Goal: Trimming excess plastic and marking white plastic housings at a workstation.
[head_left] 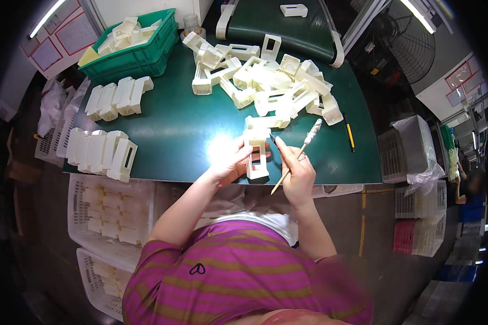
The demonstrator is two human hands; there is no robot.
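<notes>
Left hand (234, 161)'s got a cream rectangular plastic frame (257, 142) dead centre, right hand (298, 173) a slim dark tool (272, 138) plus white-tipped wooden stick (312, 132); tidy cream plastic rows (96, 151) at nine-ish look done, cream plastic heap (271, 78) at twelve probably isn't.

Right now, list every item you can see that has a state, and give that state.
White frame, held, windowed side showing
Left grip, closed around the white frame
Right grip, closed on wrapped stick and dark object
Loose parts, heaped
Back part row, lined up
Front part row, lined up
Green crate, heaped with parts
Yellow pen-shaped tool, lying flat
Conveyor, carrying one part; running unclear
Fan, spinning unclear
Light tube, lit
</notes>
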